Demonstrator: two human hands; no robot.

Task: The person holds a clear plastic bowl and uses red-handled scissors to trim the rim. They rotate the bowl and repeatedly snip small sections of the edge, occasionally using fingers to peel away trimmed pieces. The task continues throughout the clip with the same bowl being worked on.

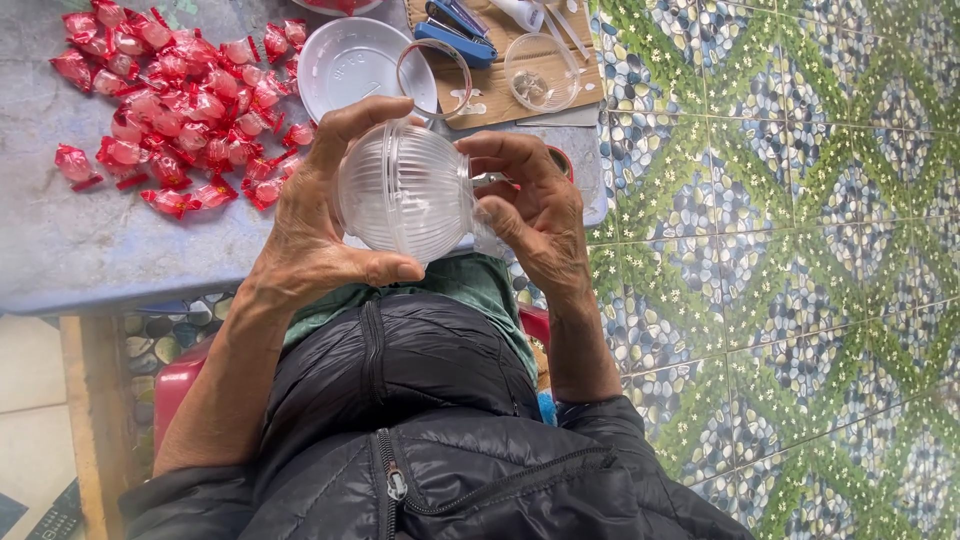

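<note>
My left hand point(310, 225) grips a clear ribbed plastic bowl point(405, 190), thumb under it and fingers curled over its top. My right hand point(535, 205) touches the bowl's right rim with its fingertips, pinching a thin clear piece there. The bowl is held above the table's near edge, in front of my black jacket. Whether anything lies inside the bowl I cannot tell.
A pile of several red wrapped candies point(170, 95) lies on the grey table point(60, 240). Behind the bowl sit a white lid point(345, 65), a clear ring point(433, 78), a small clear cup point(540, 72), a blue stapler point(455, 30) on cardboard. A patterned tile floor point(780, 250) is at right.
</note>
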